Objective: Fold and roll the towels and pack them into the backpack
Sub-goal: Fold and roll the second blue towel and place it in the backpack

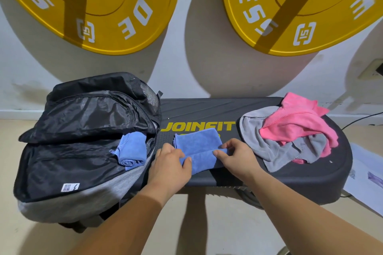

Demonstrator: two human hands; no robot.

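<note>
- Black JOINFIT step platform (207,109), middle: blue towel (194,143), its rolled near edge pinched by left hand (170,163) and right hand (236,157).
- Left end: open backpack (83,122) holding a rolled towel (130,151).
- Right end: pink towel (298,122), grey towel (275,151).

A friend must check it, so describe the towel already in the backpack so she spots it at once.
At the left end of the black step platform lies an open black and grey backpack. At its opening sits a blue towel. It alone is a tight roll; the other blue towel lies mostly flat in the left hand and right hand.
</note>
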